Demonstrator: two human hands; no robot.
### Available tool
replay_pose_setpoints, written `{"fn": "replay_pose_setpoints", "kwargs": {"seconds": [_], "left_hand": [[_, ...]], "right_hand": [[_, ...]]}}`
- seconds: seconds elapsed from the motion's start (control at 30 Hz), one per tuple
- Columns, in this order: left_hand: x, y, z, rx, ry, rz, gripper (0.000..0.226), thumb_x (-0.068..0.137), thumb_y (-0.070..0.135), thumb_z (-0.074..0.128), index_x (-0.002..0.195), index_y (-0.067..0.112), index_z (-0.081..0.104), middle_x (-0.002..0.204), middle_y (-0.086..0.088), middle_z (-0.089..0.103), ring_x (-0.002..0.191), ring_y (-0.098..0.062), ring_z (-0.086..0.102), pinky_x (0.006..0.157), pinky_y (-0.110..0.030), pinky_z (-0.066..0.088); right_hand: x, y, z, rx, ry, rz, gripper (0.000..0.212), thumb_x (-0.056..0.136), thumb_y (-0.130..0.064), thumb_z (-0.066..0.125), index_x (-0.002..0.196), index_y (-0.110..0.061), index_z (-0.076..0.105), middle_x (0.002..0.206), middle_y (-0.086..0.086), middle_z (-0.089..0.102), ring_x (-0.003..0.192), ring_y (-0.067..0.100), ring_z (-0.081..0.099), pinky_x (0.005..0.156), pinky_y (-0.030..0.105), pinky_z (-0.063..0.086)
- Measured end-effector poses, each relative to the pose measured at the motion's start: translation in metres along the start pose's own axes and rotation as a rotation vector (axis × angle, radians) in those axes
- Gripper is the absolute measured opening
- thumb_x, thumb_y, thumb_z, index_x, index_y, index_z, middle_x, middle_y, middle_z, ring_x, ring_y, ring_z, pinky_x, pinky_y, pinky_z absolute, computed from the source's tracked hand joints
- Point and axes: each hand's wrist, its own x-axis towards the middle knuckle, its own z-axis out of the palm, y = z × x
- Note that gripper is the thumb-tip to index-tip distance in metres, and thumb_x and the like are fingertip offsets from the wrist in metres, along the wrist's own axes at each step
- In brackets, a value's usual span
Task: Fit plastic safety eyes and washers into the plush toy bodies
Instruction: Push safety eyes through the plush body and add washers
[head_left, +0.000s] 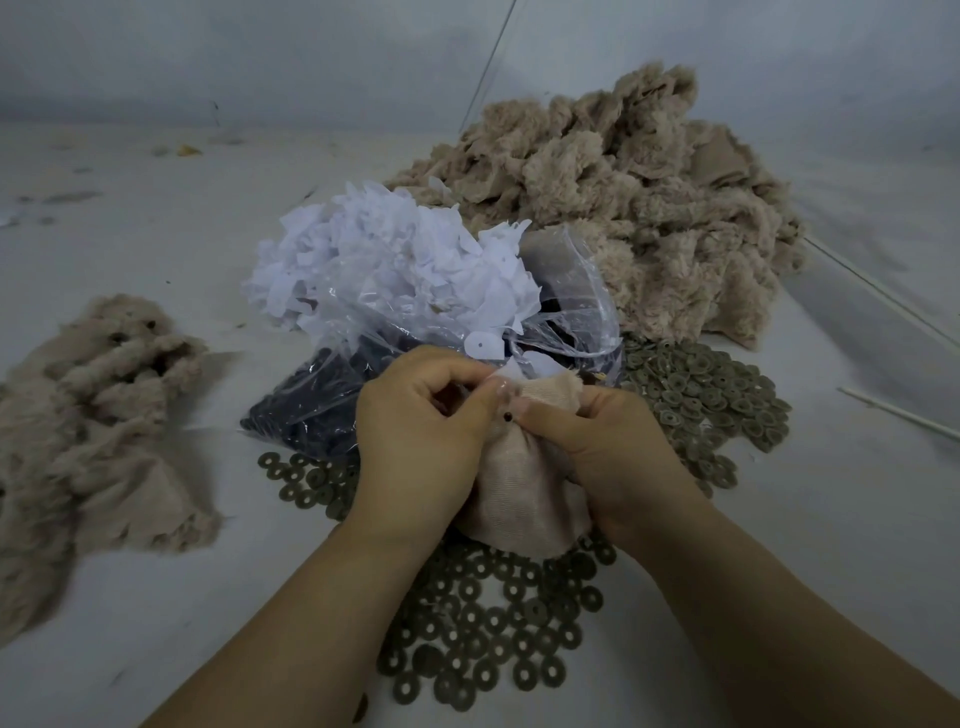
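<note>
Your left hand (421, 421) and right hand (602, 447) both pinch the plush body (519, 499), inside out at centre, fingers curled round a dark eye post (508, 415). Washers (483, 639) lie beneath and to its right. Directly behind stands a bag (322, 415) of eyes under white scraps (384, 260). Plush piles (623, 208) flank you; bare table (156, 623) lies front left.

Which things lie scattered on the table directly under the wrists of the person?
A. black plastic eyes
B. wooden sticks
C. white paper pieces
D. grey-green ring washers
D: grey-green ring washers cover the table below the wrists; the white paper pieces and the black eyes sit farther off in clear bags beyond the left hand and right hand.
</note>
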Motion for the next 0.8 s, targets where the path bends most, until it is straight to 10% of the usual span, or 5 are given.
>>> {"fn": "replay_pose_setpoints", "kwargs": {"seconds": [0.1, 0.3, 0.53, 0.8], "left_hand": [[-0.002, 0.003, 0.001, 0.137, -0.048, 0.202, 0.009, 0.078, 0.005, 0.080, 0.077, 0.014, 0.076, 0.078, 0.005, 0.066, 0.078, -0.005, 0.061, 0.071, -0.010, 0.046], [-0.001, -0.005, -0.002, 0.319, -0.176, 0.473, 0.004, 0.086, 0.006, 0.074, 0.085, 0.002, 0.076, 0.087, -0.005, 0.065, 0.080, -0.016, 0.061, 0.074, -0.024, 0.051], [0.002, -0.012, -0.006, 0.362, -0.237, 0.616, 0.010, 0.090, 0.008, 0.070, 0.089, 0.000, 0.076, 0.093, -0.009, 0.067, 0.084, -0.021, 0.063, 0.075, -0.034, 0.054], [0.003, -0.014, -0.006, 0.382, -0.264, 0.776, 0.005, 0.087, -0.002, 0.071, 0.090, -0.005, 0.075, 0.093, -0.014, 0.069, 0.085, -0.027, 0.064, 0.076, -0.037, 0.053]], "right_hand": [[-0.001, -0.001, -0.001, -0.021, 0.021, -0.005, 0.013, 0.080, -0.017, 0.080, 0.084, -0.005, 0.079, 0.083, 0.014, 0.077, 0.076, 0.024, 0.074, 0.066, 0.032, 0.059], [0.000, -0.001, -0.004, -0.085, 0.071, -0.041, 0.019, 0.083, -0.011, 0.077, 0.070, 0.001, 0.070, 0.061, 0.008, 0.067, 0.057, 0.012, 0.061, 0.049, 0.022, 0.048], [-0.003, -0.006, -0.003, -0.106, 0.098, -0.069, 0.039, 0.085, -0.014, 0.075, 0.090, 0.022, 0.061, 0.091, 0.043, 0.061, 0.072, 0.028, 0.057, 0.068, 0.041, 0.046], [0.000, -0.005, -0.006, -0.099, 0.116, -0.041, 0.031, 0.084, -0.010, 0.076, 0.086, 0.019, 0.064, 0.090, 0.037, 0.066, 0.068, 0.025, 0.060, 0.061, 0.035, 0.050]]}}
